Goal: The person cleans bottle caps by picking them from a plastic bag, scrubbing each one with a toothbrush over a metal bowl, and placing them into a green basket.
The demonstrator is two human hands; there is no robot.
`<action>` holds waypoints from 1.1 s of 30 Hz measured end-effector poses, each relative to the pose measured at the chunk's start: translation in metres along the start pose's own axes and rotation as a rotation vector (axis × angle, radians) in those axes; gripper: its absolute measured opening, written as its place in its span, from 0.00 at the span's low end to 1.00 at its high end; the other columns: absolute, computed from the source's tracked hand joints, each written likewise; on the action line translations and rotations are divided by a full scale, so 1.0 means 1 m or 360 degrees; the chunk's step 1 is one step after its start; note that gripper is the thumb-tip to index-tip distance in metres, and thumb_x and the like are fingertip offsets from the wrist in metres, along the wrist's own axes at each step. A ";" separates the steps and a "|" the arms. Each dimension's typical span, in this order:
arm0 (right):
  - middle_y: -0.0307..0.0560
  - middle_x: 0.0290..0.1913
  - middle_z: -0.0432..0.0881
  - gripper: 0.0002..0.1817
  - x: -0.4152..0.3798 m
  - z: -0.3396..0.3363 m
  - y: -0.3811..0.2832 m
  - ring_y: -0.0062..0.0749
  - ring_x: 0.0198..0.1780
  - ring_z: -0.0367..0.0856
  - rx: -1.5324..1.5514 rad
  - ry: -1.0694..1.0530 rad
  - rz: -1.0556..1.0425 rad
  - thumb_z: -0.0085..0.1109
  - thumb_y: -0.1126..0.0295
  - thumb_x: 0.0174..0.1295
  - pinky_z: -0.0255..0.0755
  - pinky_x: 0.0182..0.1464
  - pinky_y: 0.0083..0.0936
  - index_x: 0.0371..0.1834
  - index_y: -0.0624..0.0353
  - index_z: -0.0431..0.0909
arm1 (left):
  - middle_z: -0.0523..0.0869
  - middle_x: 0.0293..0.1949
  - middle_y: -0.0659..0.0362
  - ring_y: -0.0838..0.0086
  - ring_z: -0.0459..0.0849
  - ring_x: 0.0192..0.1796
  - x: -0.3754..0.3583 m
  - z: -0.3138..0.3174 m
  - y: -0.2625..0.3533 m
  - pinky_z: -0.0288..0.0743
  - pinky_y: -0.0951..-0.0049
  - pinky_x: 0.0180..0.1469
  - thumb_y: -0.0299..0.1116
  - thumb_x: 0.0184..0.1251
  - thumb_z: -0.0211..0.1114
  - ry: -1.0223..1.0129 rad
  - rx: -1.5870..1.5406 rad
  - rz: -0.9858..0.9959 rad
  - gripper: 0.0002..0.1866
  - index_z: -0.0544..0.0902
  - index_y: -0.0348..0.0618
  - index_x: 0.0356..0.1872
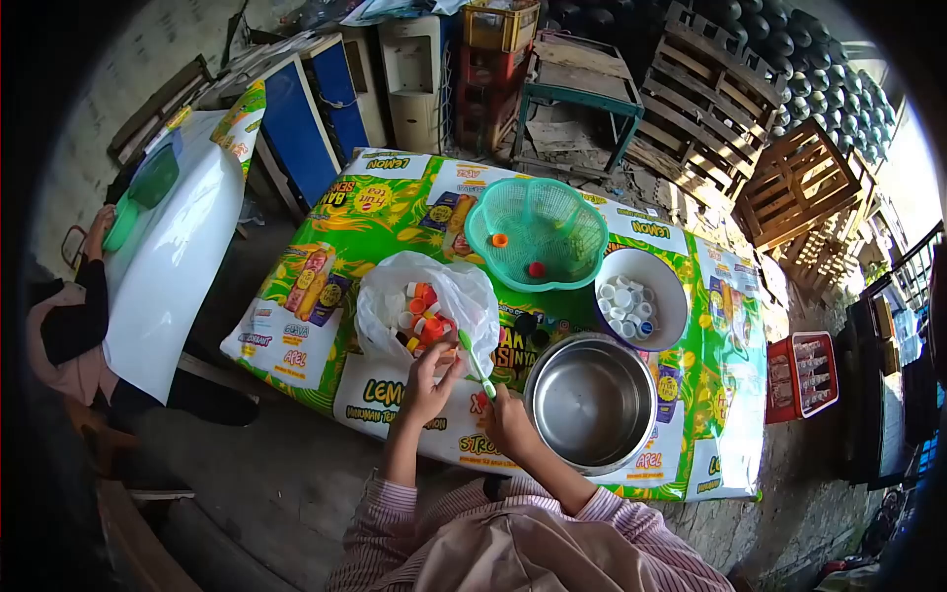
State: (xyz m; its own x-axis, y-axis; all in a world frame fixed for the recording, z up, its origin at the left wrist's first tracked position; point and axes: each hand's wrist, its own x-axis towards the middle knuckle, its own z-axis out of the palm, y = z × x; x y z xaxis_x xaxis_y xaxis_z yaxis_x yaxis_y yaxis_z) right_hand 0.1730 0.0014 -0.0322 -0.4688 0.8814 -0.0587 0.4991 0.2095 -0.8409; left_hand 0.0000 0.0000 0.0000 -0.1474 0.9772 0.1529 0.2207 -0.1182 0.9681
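Above the front of the table, my right hand (509, 422) is closed round the lower end of a slim white-and-green tool (478, 369), perhaps a toothbrush or small knife. My left hand (430, 388) has its fingers bent by the tool's upper green end; whatever they pinch is too small to make out. Just beyond them lies an open clear plastic bag (383, 288) with orange, red and white bottle caps (425, 314) inside. Close to my right hand stands a steel bowl (589, 405) with nothing in it.
A green basket (542, 212) holds an orange cap (499, 240) and a red cap (536, 269). White caps (626, 306) fill part of a white bowl (674, 304). A printed cover (306, 380) spreads over the table. Another person's hand (103, 219) touches green containers at the left.
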 end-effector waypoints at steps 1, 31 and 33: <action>0.66 0.24 0.77 0.12 0.002 0.003 0.002 0.61 0.27 0.78 0.0009 0.0082 -0.0029 0.53 0.75 0.57 0.69 0.25 0.44 0.40 0.67 0.63 | 0.75 0.58 0.50 0.63 0.74 0.59 0.018 0.003 0.007 0.70 0.69 0.57 0.34 0.66 0.59 -0.0050 0.0070 0.0057 0.21 0.71 0.38 0.58; 0.68 0.55 0.65 0.38 0.205 -0.038 -0.029 0.56 0.61 0.64 -0.1136 -0.0736 -0.0405 0.61 0.75 0.37 0.60 0.63 0.35 0.56 0.77 0.58 | 0.71 0.60 0.45 0.71 0.75 0.54 0.019 -0.075 -0.058 0.66 0.71 0.56 0.36 0.67 0.57 0.0352 0.0557 -0.0031 0.13 0.74 0.35 0.43; 0.69 0.57 0.62 0.40 0.212 -0.023 0.002 0.57 0.64 0.60 -0.1435 -0.0604 -0.0598 0.60 0.75 0.36 0.56 0.66 0.35 0.58 0.77 0.59 | 0.73 0.58 0.50 0.79 0.74 0.49 0.021 -0.087 -0.062 0.68 0.77 0.52 0.36 0.68 0.57 0.0265 0.0336 -0.0339 0.13 0.75 0.34 0.43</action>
State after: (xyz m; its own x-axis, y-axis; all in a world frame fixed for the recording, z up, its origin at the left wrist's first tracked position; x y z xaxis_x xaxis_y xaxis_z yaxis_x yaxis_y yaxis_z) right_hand 0.0914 0.1984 -0.0337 -0.8263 0.5360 -0.1731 0.5591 0.8178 -0.1362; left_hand -0.1011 0.0124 -0.0398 -0.3633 0.9317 -0.0009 0.3603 0.1414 0.9220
